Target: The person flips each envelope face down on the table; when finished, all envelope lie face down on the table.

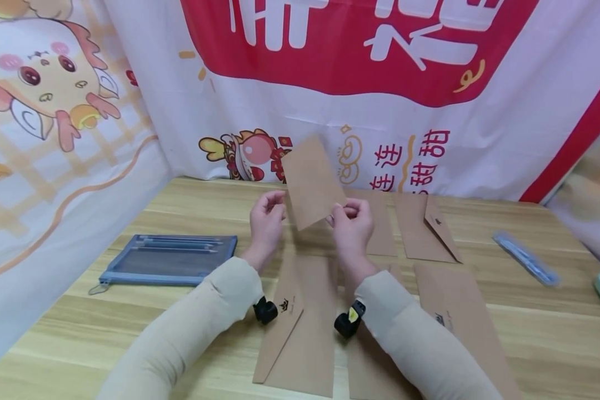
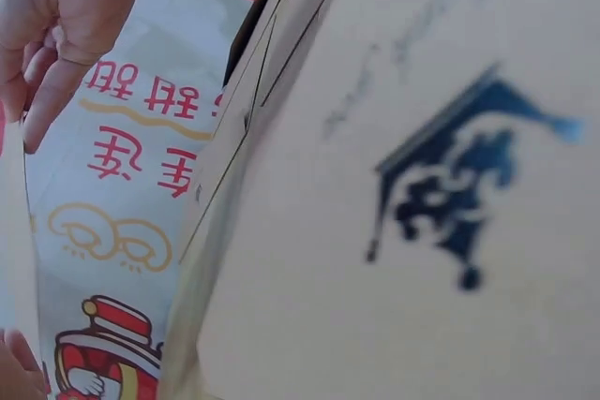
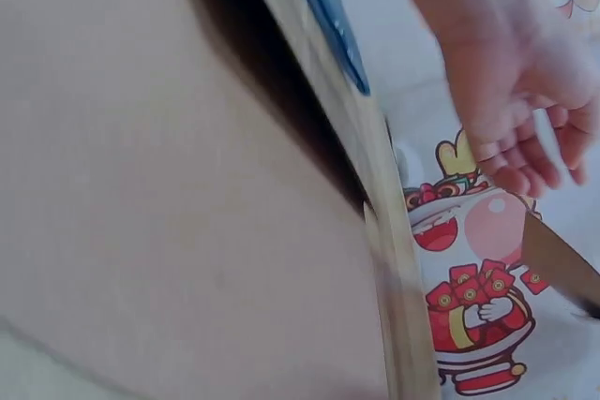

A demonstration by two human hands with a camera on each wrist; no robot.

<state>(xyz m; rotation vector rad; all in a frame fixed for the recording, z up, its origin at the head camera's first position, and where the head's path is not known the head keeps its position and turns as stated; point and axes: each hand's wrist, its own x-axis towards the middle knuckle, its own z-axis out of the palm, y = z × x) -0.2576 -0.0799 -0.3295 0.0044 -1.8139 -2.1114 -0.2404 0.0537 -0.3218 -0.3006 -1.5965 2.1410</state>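
1 brown envelope (image 1: 316,180) is up in the air, tilted, towards the table's (image 1: 65,339) back edge. The right hand (image 1: 354,225) pinches its lower right corner; the left hand (image 1: 268,219) is loosely bent beside its left edge and seems to grip nothing, though contact is hard to judge. With 1 corner bearing the load, the paper could swivel, crease there or slip free. Below, 5 more envelopes (image 1: 415,236) lie on the table. The sleeves (image 1: 202,305) and wrist cameras (image 1: 266,311) reach over those nearest the front edge, so a low forearm could drag them askew or catch a flap. The blue pouch (image 1: 155,278), towards the left edge, looks safely apart.
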